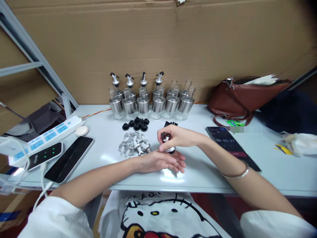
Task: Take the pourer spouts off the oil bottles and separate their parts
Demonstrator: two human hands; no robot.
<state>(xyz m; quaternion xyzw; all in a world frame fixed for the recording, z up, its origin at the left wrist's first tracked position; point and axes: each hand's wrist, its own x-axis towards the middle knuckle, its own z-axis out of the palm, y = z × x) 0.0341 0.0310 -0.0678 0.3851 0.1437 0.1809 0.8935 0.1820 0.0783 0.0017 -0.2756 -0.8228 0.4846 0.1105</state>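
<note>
My right hand [177,136] is closed around a silver and black pour spout [170,149], with its fingers hiding part of it. Just below, my left hand [164,161] lies open, fingers stretched out and holding nothing. Loose silver spout caps [135,144] form a pile left of my hands. Behind them sits a cluster of black stoppers [138,124]. Small black parts [170,124] lie behind my right hand. At the back stand two rows of glass bottles with steel bands [143,105]; several in the rear row carry pour spouts [129,80].
At left are a power strip [51,136], a phone [69,159] on a cable, a small device with green lights [46,156] and a round white case [82,131]. On the right, a phone showing a timer [231,148] lies before a brown bag [237,99]. Cardboard [158,43] backs the table.
</note>
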